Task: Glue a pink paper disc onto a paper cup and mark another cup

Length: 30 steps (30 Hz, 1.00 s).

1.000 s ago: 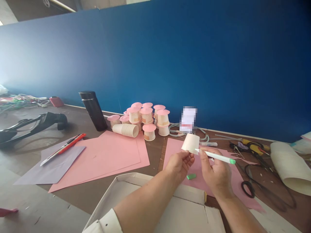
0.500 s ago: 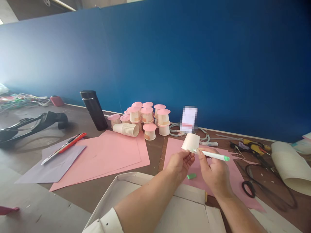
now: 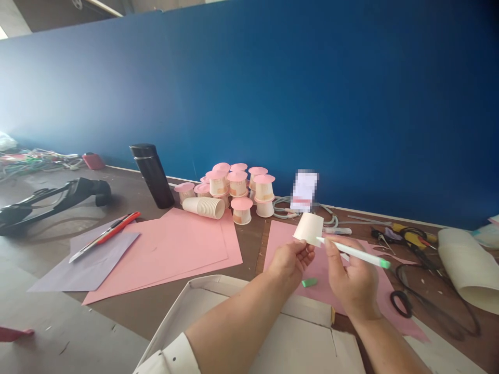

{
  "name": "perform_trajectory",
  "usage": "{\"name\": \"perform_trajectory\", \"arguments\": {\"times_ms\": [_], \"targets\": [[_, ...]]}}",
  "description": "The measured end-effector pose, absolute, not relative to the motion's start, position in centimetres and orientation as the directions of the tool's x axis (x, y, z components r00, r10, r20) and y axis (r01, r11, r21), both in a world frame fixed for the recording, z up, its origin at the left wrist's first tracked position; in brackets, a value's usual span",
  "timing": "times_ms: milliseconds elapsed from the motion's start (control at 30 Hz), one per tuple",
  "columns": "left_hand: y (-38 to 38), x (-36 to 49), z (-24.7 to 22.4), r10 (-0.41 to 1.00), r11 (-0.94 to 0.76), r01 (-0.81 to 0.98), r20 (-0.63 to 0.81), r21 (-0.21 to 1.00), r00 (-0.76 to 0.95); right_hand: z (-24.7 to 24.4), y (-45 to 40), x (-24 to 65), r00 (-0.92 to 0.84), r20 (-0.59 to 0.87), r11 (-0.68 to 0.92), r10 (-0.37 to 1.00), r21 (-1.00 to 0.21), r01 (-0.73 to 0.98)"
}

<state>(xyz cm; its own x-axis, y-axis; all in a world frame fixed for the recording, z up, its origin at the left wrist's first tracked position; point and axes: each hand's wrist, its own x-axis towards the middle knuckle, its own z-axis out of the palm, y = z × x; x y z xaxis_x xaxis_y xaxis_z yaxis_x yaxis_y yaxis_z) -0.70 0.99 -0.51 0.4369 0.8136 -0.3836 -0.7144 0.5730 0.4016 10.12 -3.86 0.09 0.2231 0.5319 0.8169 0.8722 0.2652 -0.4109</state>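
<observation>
An upside-down white paper cup (image 3: pixel 309 228) is pinched at its rim by my left hand (image 3: pixel 293 261). My right hand (image 3: pixel 353 280) grips a white marker (image 3: pixel 360 254) with a green end, its tip close to the cup's lower right edge; whether it touches is unclear. Below the hands, a small green cap (image 3: pixel 309 282) lies on a pink sheet (image 3: pixel 276 239). Farther left stand several cups with pink paper discs on top (image 3: pixel 241 210), some stacked. Beside them a nested stack of plain cups (image 3: pixel 203 207) lies on its side.
Pink sheets (image 3: pixel 175 249) and a lilac sheet (image 3: pixel 105 262) lie left, with a red cutter (image 3: pixel 117 228). A black bottle (image 3: pixel 152 176) stands near the blue partition (image 3: pixel 312 104). Cables, scissors (image 3: pixel 401 304) and a large pale roll (image 3: pixel 468 267) are right. Cardboard (image 3: pixel 241 332) lies in front.
My right hand has moved slightly right and down with the marker, whose tip has drawn back toward the cup's right edge. My left hand still holds the cup.
</observation>
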Motion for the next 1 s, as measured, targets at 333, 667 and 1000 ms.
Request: {"name": "perform_trajectory", "arguments": {"times_ms": [333, 667, 1000], "targets": [[0.9, -0.7, -0.7, 0.820, 0.568, -0.706, -0.360, 0.423, 0.444, 0.1, -3.8, 10.5, 0.243, 0.822, 0.239, 0.515, -0.410, 0.880], [0.8, -0.8, -0.6, 0.824, 0.565, -0.699, -0.340, 0.438, 0.453, -0.5, -3.3, 10.5, 0.243, 0.791, 0.212, 0.562, -0.421, 0.882], [0.9, -0.8, -0.7, 0.826, 0.562, -0.700, -0.339, 0.440, 0.450, -0.5, -3.3, 10.5, 0.242, 0.785, 0.208, 0.570, -0.423, 0.882]]}}
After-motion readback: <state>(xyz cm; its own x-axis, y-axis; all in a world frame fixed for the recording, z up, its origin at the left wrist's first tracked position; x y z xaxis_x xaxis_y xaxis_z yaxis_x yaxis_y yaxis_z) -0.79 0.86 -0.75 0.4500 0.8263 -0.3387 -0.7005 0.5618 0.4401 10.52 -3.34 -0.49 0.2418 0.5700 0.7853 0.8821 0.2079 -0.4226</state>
